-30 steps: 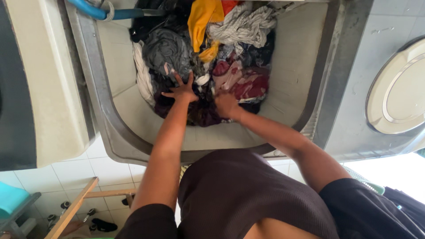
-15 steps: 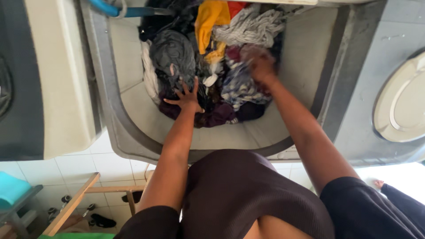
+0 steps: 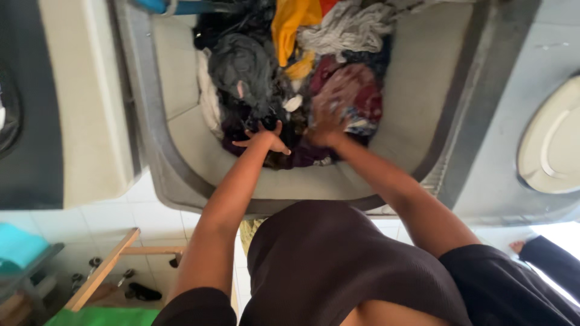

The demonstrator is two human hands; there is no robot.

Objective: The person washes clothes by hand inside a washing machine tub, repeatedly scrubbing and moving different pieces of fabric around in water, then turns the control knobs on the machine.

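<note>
Grey sink heaped with clothes

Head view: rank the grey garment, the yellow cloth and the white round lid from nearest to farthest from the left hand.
From the left hand:
1. Grey garment, just beyond the hand, in the tub's left part.
2. Yellow cloth, farther back, at the top of the pile.
3. White round lid, far right, outside the tub.

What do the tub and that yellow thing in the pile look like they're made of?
The tub looks like moulded plastic, grey and matte: smooth rounded walls, soft sheen. It could be something else. The yellow thing is cloth, probably a soft knit: it hangs in limp folds. The left hand and right hand press into similar crumpled cloth.
</note>
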